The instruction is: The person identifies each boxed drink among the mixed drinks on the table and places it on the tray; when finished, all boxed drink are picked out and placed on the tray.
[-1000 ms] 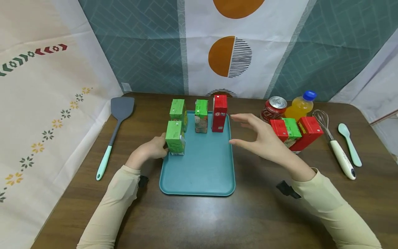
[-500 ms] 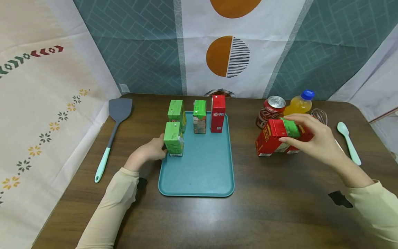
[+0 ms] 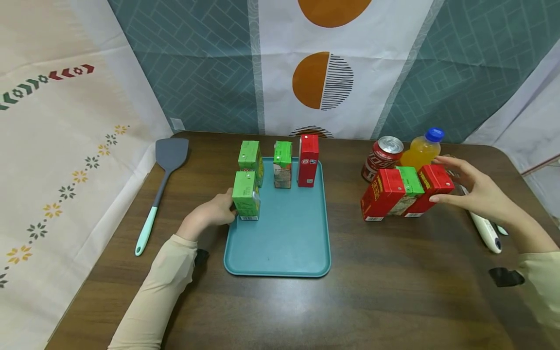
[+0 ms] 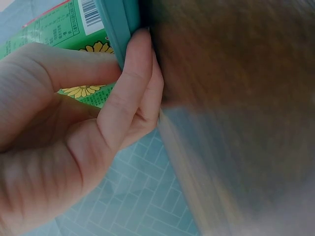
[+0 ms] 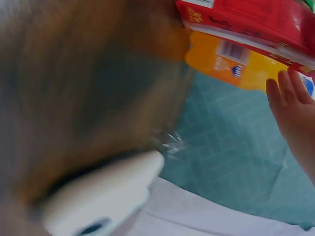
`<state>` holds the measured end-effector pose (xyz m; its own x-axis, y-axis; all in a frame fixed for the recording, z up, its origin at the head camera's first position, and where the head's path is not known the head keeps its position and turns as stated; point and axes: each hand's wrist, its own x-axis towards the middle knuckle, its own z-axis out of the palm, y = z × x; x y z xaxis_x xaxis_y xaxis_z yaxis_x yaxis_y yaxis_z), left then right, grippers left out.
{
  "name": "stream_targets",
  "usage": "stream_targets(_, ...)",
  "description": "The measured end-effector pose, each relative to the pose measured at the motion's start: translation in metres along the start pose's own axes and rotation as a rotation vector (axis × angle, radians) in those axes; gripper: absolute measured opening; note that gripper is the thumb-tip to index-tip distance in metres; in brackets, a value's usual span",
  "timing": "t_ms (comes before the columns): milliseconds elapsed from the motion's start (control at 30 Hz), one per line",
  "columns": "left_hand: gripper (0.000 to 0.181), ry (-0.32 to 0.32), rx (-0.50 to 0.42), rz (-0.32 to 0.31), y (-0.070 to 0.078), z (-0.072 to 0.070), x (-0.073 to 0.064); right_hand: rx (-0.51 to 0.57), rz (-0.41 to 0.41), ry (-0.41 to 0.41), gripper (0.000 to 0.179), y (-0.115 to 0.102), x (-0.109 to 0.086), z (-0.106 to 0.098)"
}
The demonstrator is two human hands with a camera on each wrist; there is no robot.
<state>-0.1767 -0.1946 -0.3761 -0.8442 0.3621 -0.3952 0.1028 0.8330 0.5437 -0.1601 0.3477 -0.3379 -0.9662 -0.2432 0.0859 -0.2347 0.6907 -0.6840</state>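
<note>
A teal tray (image 3: pixel 280 248) lies mid-table. Two green cartons (image 3: pixel 250 155) (image 3: pixel 283 163) and a tall red carton (image 3: pixel 308 159) stand along its far edge. My left hand (image 3: pixel 214 211) grips a third green carton (image 3: pixel 246 194) at the tray's left rim; in the left wrist view the fingers (image 4: pixel 128 98) lie against the tray rim (image 4: pixel 115 24) with the green carton (image 4: pixel 49 29) under the thumb. Right of the tray, a red carton (image 3: pixel 381 194), a green one (image 3: pixel 409 187) and another red carton (image 3: pixel 430 192) lean in a row. My right hand (image 3: pixel 472 194) touches the rightmost red carton with spread fingers (image 5: pixel 290 93).
A red can (image 3: pixel 382 155) and an orange bottle (image 3: pixel 420 150) stand behind the row. A whisk handle (image 3: pixel 483 231) and a mint spoon (image 3: pixel 502 229) lie partly under my right hand. A grey spatula (image 3: pixel 159 189) lies left of the tray. Patterned curtains hang behind the table.
My right hand swung from above the tray over to the row of cartons and then to its right end. The row shifted slightly left. The left hand stayed put.
</note>
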Motion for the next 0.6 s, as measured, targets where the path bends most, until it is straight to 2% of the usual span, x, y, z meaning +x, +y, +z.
stream_targets(100,0.054,-0.003,-0.002,-0.006,0.000,0.000,0.001,0.087,-0.010,-0.031,0.087,0.008,0.002,0.007)
stream_targets(233,0.056,-0.006,-0.005,-0.018,0.000,0.000,0.001,0.169,0.009,-0.019,0.081,0.015,0.003,0.015)
stream_targets(400,0.056,-0.010,-0.005,-0.020,-0.001,0.000,0.001,0.215,0.025,0.039,0.070,0.020,0.003,0.022)
stream_targets(600,0.054,-0.007,-0.005,-0.003,-0.002,0.001,0.001,0.210,0.069,0.117,0.067,0.019,-0.002,0.024)
